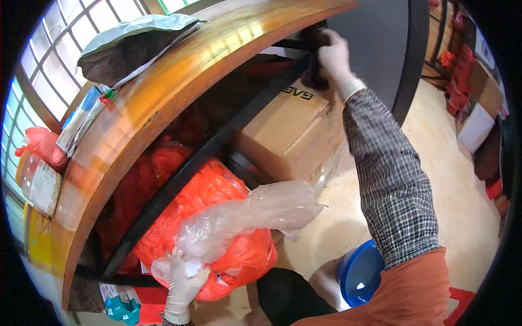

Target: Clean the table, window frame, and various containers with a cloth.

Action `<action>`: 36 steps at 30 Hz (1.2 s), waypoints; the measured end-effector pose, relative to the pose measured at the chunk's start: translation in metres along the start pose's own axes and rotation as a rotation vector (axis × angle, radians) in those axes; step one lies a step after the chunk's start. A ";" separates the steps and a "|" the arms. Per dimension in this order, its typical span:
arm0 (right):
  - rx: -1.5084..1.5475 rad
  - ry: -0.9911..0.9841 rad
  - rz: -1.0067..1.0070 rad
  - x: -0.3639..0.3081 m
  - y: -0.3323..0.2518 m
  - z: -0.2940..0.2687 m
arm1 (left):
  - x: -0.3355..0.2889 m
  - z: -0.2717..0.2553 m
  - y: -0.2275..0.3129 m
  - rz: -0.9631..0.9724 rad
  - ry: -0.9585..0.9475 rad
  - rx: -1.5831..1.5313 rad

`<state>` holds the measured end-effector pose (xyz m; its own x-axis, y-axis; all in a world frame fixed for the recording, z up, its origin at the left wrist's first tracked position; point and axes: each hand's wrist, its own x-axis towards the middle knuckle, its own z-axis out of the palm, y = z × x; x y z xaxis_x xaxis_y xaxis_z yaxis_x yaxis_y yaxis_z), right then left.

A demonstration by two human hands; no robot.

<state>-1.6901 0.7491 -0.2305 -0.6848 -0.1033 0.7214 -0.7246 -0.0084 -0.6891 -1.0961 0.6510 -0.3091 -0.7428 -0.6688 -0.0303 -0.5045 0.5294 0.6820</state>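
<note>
My left hand (185,283), in a pale thin glove, is closed on the gathered end of a clear plastic bag (255,212). The bag stretches out over a bulging red plastic bag (217,182) under the wooden table. With the arm reached far forward, my right hand (334,57) has its fingers curled at a dark, soft-looking thing (314,68) by the table's far corner. Blur and shadow hide what kind of thing that is. A brown cardboard box (285,130) stands below it, partly behind the table's black metal bar (204,155).
The curved wooden tabletop (147,87) carries a dark-lined bag (130,49), a labelled jar (41,182) and a red bag (46,145). A blue bucket (361,274) stands on the floor by my right arm. Boxes (478,122) line the far right. A grey panel (375,49) rises beyond my right hand.
</note>
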 end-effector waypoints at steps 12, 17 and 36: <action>-0.805 -0.544 0.345 0.016 -0.025 0.034 | 0.008 -0.002 0.022 0.090 -0.081 0.103; -0.932 -0.743 0.109 -0.040 -0.104 0.071 | 0.021 -0.008 0.029 0.311 -0.130 0.356; 0.221 -0.718 0.164 -0.145 -0.292 -0.053 | 0.006 -0.029 0.033 0.522 0.109 0.249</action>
<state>-1.3837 0.8193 -0.1304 -0.5097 -0.7400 0.4389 -0.5340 -0.1278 -0.8357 -1.1043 0.6491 -0.2660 -0.8777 -0.3296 0.3478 -0.1824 0.9010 0.3936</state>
